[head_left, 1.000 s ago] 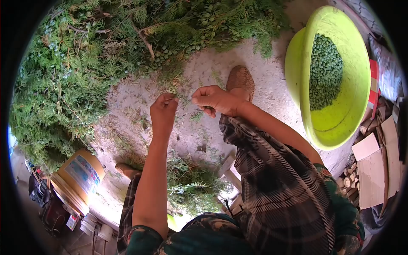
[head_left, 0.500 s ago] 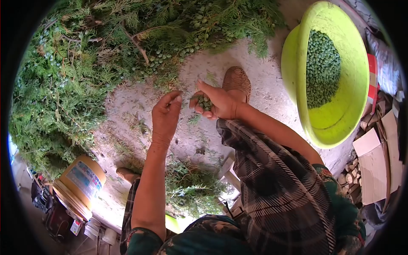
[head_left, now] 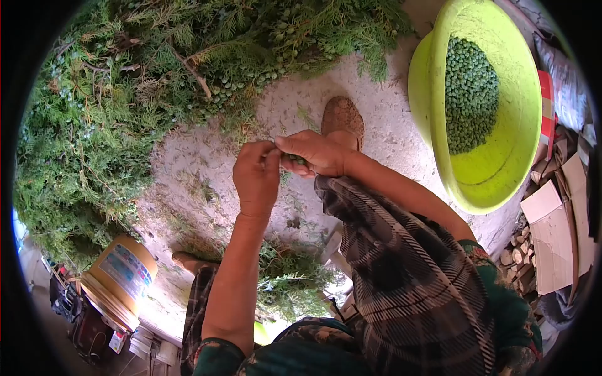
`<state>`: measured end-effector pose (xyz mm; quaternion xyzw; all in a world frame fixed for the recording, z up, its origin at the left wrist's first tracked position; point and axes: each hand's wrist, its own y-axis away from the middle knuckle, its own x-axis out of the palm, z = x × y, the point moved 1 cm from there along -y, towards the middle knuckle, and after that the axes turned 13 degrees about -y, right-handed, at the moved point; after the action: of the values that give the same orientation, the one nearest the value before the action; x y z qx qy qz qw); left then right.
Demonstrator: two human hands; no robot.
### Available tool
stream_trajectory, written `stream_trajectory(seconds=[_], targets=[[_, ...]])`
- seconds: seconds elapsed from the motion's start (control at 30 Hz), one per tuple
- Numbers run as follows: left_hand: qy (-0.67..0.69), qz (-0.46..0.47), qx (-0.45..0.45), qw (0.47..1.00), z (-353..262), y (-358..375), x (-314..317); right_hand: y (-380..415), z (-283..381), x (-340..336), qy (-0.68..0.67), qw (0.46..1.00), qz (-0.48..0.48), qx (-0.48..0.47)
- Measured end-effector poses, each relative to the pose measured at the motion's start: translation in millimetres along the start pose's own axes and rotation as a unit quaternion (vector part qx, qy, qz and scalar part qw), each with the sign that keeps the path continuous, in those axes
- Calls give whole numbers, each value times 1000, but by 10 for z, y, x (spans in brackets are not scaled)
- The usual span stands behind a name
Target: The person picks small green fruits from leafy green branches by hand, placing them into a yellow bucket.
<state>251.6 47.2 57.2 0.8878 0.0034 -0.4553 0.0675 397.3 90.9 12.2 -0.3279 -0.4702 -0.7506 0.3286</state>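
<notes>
My right hand (head_left: 318, 153) is curled around several small green cones (head_left: 297, 160), which are partly covered by its fingers and thumb. Pinched at the fingertips, my left hand (head_left: 256, 178) meets the right thumb and fingers just above the floor. Whatever lies between the left fingertips is hidden. Beyond both hands spreads a large heap of cut evergreen branches (head_left: 125, 119) dotted with pale green cones. To the right stands a lime-yellow basin (head_left: 488, 182), with a mass of loose green cones (head_left: 470, 97) inside.
A shoe (head_left: 342, 119) is planted just past my right hand. More evergreen sprigs (head_left: 288, 276) lie close to my body. At lower left is a tan bucket (head_left: 122, 276). Cardboard (head_left: 552, 244) and cut wood (head_left: 520, 250) are stacked at the right edge.
My left hand has moved right, so its fingertips now meet my right hand. The right hand has closed further over the cones, and its thumb has come down.
</notes>
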Motion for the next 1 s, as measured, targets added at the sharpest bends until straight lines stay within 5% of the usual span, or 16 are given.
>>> stream_trajectory(seconds=[0.07,0.1,0.2,0.3,0.43,0.57,0.67,0.73,0.77,0.83,0.93,1.0], targets=[[193,-17,-162,967,140,22,41,54,23,35,25,1000,-4,3],[193,-16,-163,967,197,16,12,79,36,55,50,999,-8,6],[-90,138,-94,982,526,-20,-152,107,61,-6,-37,999,-2,-11],[-123,98,-128,979,781,-148,-208,101,56,-49,-140,990,-17,-3],[-181,-9,-150,972,896,-496,-175,29,20,-50,-89,996,-27,-4],[-220,28,-119,968,982,-549,-66,14,3,-48,-71,996,-44,-17],[-70,-27,-159,984,776,-366,-135,14,36,-94,-73,996,-3,43],[63,-34,-261,963,632,-196,-151,29,59,-84,-147,985,-14,87],[62,-34,-262,963,514,-100,-136,34,75,-30,-147,985,-13,88],[275,52,-170,945,289,21,-83,29,104,90,-97,981,-119,122],[126,95,-151,976,259,-56,-134,37,134,117,-123,977,-108,136],[48,-12,-183,982,442,-292,-117,24,69,8,-132,982,-62,121]])
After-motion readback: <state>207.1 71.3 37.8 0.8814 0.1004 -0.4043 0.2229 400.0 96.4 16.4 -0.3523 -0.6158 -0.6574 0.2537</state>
